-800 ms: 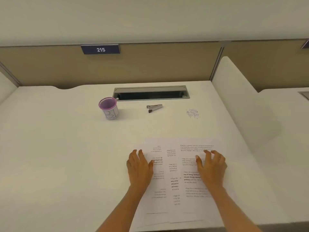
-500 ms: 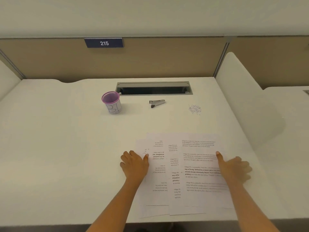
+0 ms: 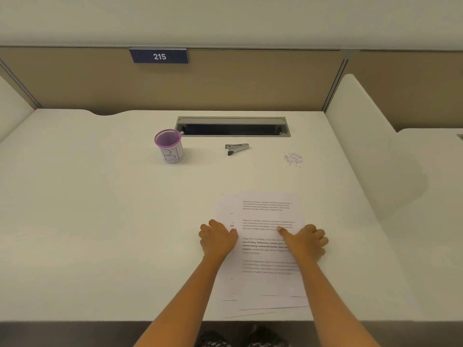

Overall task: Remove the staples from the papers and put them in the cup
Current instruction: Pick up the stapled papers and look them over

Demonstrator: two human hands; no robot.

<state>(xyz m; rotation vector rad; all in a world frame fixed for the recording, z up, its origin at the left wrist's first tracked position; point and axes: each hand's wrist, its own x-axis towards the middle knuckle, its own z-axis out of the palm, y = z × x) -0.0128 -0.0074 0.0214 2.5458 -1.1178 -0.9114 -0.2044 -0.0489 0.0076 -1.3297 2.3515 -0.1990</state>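
Note:
Several printed papers [image 3: 265,259] lie stacked and slightly fanned near the desk's front edge. My left hand [image 3: 217,238] presses against the stack's left edge, fingers curled, thumb on the paper. My right hand [image 3: 306,241] rests on the stack's right edge, thumb stretched onto the top sheet. Neither hand holds anything. A purple mesh cup [image 3: 169,146] with a white label stands at the back left. A grey staple remover [image 3: 236,148] lies behind the papers. A small pile of loose staples [image 3: 292,158] sits at the back right.
The white desk [image 3: 87,221] has a grey cable slot [image 3: 233,126] at the back. A tan partition with a blue "215" sign [image 3: 159,56] rises behind. A white divider panel [image 3: 370,146] bounds the right side.
The spread sheets have been pushed together into a narrower stack. Both hands moved inward along the stack's sides, after first sliding outward from the middle of the papers.

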